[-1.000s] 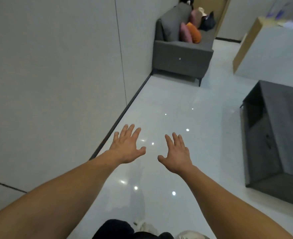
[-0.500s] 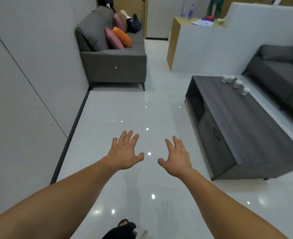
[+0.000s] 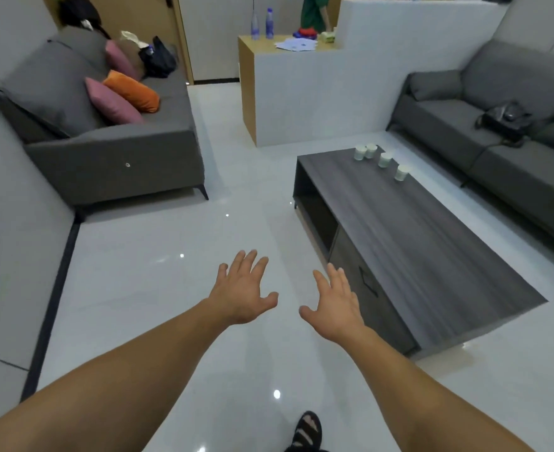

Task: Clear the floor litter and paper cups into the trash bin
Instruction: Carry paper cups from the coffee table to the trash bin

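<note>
Since the head camera swung right off the blank wall over the last second, the room now lies open to view.

The floor is glossy white tile, and no litter shows on the stretch in frame. The left sofa is grey and carries pink and orange cushions. The right sofa is also grey, with a dark device on its seat. The coffee table is long, dark wood-grain, and stands between the sofas, its near end just right of the right hand. The counter stands beyond it with two bottles on top.

The left hand and right hand are both held out ahead, palms down, fingers straight and spread. They hold nothing and touch nothing. Their posture matches the two earlier frames; only the view turned.

There are four paper cups, upright on the table's far end. Two stand just beside each other at the far corner, and two are spaced along the right edge. They were absent a second ago and in frame at the table's far end half a second ago. They are well apart from both hands.

A sandalled foot shows at the bottom edge. The trash bin is not in view.

Judgement: the cups are located but nothing is collected yet. The next move calls for walking up alongside the table, and the bin still has to be found.
</note>
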Demonstrator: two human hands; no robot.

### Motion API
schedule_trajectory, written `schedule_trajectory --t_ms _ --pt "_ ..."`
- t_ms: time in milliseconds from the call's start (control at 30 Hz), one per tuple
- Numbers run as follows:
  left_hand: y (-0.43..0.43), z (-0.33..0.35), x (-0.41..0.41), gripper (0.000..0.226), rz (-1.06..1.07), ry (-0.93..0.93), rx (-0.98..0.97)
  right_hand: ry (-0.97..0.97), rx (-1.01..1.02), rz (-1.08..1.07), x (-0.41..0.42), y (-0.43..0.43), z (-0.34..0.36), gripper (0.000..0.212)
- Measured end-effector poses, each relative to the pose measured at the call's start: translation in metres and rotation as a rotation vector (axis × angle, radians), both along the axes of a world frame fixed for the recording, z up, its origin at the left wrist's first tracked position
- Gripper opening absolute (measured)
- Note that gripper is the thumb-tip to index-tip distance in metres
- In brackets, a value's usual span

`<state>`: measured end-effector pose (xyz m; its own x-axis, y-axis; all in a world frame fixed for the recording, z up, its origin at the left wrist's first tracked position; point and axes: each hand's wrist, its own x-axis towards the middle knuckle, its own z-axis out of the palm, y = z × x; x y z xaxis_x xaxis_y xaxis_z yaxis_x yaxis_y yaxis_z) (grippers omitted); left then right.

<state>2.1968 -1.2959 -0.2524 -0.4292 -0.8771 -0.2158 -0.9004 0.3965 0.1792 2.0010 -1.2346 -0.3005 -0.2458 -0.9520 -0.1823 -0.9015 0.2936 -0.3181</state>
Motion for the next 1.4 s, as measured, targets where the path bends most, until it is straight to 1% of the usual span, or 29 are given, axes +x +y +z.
schedule_trajectory --t_ms 167,267,433,600,833,967,1100,1267,1400 --pt "-0.077 0.014 -0.060 0.080 0.017 0.009 -0.001 0.009 -0.005 0.025 -0.059 -0.084 0.011 0.088" --pt "-0.113 0.014 -0.079 0.080 0.003 -0.003 0.021 0.007 -0.001 0.040 -0.080 -0.123 0.016 0.087" --pt "-0.219 0.005 -0.113 0.080 -0.012 -0.011 0.028 -0.014 0.027 0.019 -0.116 -0.222 0.014 0.087" --pt "-0.340 0.000 -0.146 0.081 -0.066 0.028 0.023 -0.037 0.032 -0.023 -0.144 -0.326 0.016 0.086" --pt "-0.488 0.006 -0.204 0.083 -0.231 0.046 0.009 -0.058 0.061 -0.158 -0.192 -0.438 0.026 0.085" --pt "-0.549 -0.004 -0.252 0.085 -0.307 0.054 0.023 -0.060 0.110 -0.239 -0.233 -0.481 0.011 0.086" --pt "-0.617 -0.014 -0.309 0.086 -0.365 0.033 0.026 -0.061 0.122 -0.274 -0.282 -0.542 -0.002 0.088" --pt "-0.699 -0.016 -0.377 0.088 -0.390 -0.026 0.051 -0.116 0.120 -0.284 -0.345 -0.624 -0.008 0.087" --pt "-0.757 -0.015 -0.435 0.089 -0.399 -0.033 0.051 -0.128 0.105 -0.300 -0.399 -0.673 -0.009 0.085"
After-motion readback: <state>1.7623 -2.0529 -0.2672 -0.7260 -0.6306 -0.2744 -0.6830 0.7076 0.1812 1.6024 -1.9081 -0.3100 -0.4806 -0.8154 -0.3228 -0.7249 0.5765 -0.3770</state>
